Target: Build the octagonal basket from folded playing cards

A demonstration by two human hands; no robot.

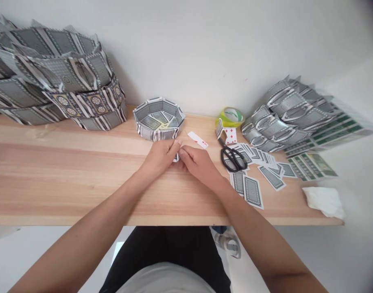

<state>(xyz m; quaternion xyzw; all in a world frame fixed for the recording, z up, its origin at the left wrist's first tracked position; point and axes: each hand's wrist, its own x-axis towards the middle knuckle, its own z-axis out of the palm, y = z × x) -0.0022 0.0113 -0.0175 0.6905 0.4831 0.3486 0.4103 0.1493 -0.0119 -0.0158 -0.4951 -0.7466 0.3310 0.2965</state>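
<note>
Two hands, left hand [160, 156] and right hand [198, 162], meet fingertip-to-fingertip, pinching a folded card [176, 157].

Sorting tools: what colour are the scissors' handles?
Black, seen in the head view: scissors.

The card bowl [158, 119] is grey with black and white stripes. The loose cards [253, 191] have grey backs with white edges. The scissors [233, 158] are black. The tape roll [231, 116] is yellow and green. The table [67, 175] is light brown wood.
</note>
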